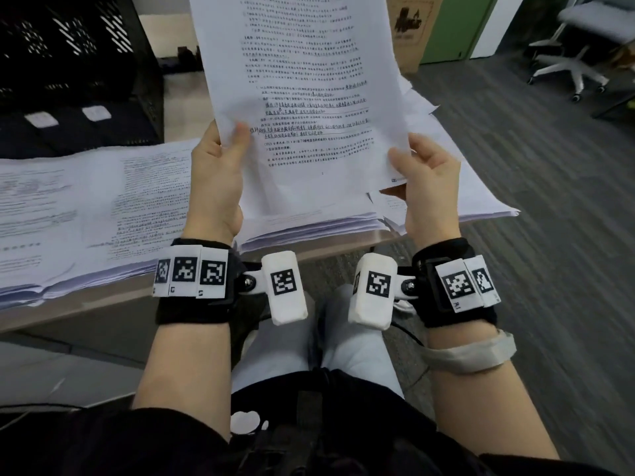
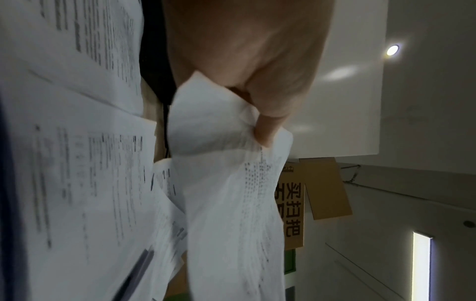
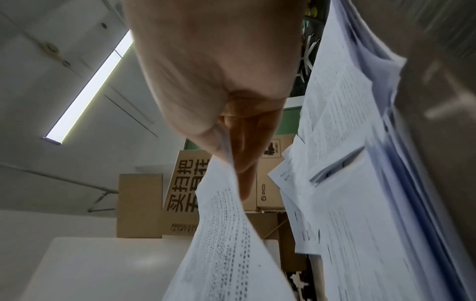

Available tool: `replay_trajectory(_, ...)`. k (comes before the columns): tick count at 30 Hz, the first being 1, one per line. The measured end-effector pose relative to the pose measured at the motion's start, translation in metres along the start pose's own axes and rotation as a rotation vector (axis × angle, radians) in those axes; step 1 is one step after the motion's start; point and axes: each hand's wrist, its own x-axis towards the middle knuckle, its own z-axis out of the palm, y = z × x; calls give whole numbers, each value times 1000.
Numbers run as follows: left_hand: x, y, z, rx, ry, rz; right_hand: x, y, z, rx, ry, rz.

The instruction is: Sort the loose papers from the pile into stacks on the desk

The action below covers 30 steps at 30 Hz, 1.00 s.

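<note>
A printed sheet (image 1: 302, 80) with handwritten lines is held upright above the desk, its text facing me. My left hand (image 1: 220, 163) pinches its lower left edge, thumb on the front. My right hand (image 1: 422, 173) pinches its lower right corner. In the left wrist view the thumb presses the crumpled sheet (image 2: 231, 183); in the right wrist view thumb and fingers clamp the sheet (image 3: 224, 234). Beneath lies a thick, loose pile of papers (image 1: 429, 201) at the desk's right end. A flatter spread of papers (image 1: 86, 207) lies to the left.
A black perforated crate (image 1: 68, 63) stands behind the left papers. The desk edge (image 1: 103, 304) runs in front of my knees. Cardboard boxes (image 1: 412, 25) and a white office chair (image 1: 577, 63) stand on the grey floor to the right.
</note>
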Motion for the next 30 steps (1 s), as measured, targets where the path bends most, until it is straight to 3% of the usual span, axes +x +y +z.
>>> replay_trajectory(8,-12,-12,-65,157,108,-168,-15,26,42,25,37,83)
replay_trajectory(15,-23,6,-118,285,286,8,-33,41,83,33,-5,144)
replay_trajectory(19,-33,13,-147,327,340,20,-44,47,103,-2,-71,167)
replay_trajectory(23,-37,12,-176,382,487,0,-56,55,122,-47,-144,210)
replay_trajectory(30,-42,3,-207,644,574,8,-68,72,143,-140,-154,231)
